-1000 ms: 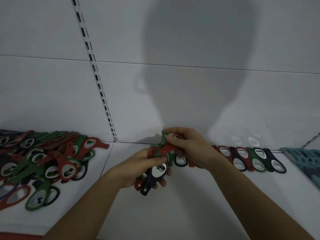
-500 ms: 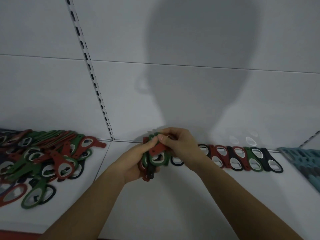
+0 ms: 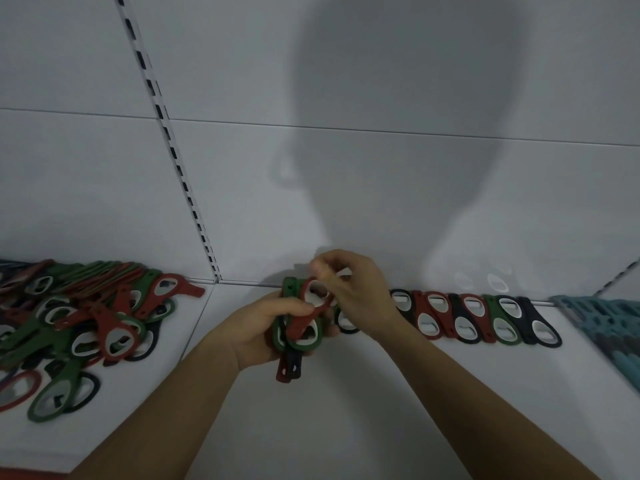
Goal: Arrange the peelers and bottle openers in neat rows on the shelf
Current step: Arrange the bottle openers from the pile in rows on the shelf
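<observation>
1. Back wall panel: white, carrying a large head-shaped shadow; a slotted upright strip runs down it left of centre.
2. Shelf: white, flat, bearing all the stock below.
3. Loose heap of bottle openers: green, red and black, overlapping at odd angles, on the left part of the shelf, near to far.
4. Row of bottle openers: black, red and green, side by side and overlapping along the far edge, right of my hands; its left end lies behind my right wrist.
5. Teal slotted basket: far right, just beside the row's end.
6. My left hand: centre, above the shelf, fingers wrapped around a bundle of openers; their tail ends stick out below my fist.
7. My right hand: just beside the left, fingertips closed narrowly on the ring end of item 8.
8. Red opener: front of the bundle, tilted, its lower end against the others under my left thumb.
</observation>
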The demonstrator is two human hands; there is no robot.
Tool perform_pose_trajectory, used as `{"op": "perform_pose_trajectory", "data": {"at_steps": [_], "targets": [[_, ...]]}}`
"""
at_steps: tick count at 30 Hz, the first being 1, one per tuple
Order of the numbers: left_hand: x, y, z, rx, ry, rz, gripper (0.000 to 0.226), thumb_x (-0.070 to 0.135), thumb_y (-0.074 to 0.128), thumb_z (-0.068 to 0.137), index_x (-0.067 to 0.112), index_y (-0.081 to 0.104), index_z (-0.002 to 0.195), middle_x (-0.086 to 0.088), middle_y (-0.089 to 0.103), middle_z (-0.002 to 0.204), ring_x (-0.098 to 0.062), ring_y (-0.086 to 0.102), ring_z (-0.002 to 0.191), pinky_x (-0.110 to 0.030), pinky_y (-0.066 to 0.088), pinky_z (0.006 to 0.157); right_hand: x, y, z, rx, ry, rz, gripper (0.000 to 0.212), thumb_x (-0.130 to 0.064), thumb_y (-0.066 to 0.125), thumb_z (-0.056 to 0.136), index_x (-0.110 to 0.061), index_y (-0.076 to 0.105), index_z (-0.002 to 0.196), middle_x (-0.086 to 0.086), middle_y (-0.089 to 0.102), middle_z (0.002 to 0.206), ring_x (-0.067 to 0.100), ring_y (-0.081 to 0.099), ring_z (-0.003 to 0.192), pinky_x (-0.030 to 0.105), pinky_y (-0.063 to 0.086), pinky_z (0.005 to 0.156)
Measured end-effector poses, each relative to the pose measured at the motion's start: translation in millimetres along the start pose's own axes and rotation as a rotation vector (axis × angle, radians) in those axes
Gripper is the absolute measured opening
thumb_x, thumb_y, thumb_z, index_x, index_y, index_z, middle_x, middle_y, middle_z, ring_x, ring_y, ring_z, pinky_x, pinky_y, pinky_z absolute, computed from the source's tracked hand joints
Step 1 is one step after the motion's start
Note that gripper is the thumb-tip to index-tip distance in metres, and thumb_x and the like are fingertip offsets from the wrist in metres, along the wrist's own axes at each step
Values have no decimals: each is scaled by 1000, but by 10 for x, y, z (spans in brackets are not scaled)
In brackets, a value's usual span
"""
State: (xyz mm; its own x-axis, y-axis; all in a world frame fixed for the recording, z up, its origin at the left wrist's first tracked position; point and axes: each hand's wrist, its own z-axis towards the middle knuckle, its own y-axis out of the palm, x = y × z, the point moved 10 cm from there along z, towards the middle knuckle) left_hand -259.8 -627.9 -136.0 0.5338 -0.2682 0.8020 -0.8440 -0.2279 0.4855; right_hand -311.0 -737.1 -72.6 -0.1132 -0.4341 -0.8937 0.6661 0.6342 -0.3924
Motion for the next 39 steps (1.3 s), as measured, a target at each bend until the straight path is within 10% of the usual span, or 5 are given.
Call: {"op": "perform_pose_trajectory", "data": {"at_steps": [5,12,22,39], "targets": [[308,-416,-27,144,157,-17,47,2,72,62,18,78,105,-8,68,91,-20,63,63,-34,56,65,319,-372,-125,168,24,-277,14,-16,59,98,-20,72,100,-7,71,95,12,63,86,21,49,77],[665,-579,-43,471,444,1441,68,11,78,78,51,45,124,8,58,118,-11,63,97,-17,51,76,432,99,-411,-127,-248,-745,32,-28,64,90,-26,71,121,-8,66,127,22,50,123,45,43,96],[344,-501,110,393,306,1687,27,39,70,88,31,61,112,9,55,105,-11,58,93,-33,55,81,534,142,-491,-105,-263,-756,32,-33,57,97,-27,66,126,-6,61,136,20,48,132,44,37,110],[419,-412,135,566,353,1351,13,30,78,86,26,66,91,8,68,82,-10,65,73,-32,57,66,472,44,-497,-25,-269,-627,34,-27,66,91,-20,67,124,-1,61,131,19,53,124,45,43,105]]}}
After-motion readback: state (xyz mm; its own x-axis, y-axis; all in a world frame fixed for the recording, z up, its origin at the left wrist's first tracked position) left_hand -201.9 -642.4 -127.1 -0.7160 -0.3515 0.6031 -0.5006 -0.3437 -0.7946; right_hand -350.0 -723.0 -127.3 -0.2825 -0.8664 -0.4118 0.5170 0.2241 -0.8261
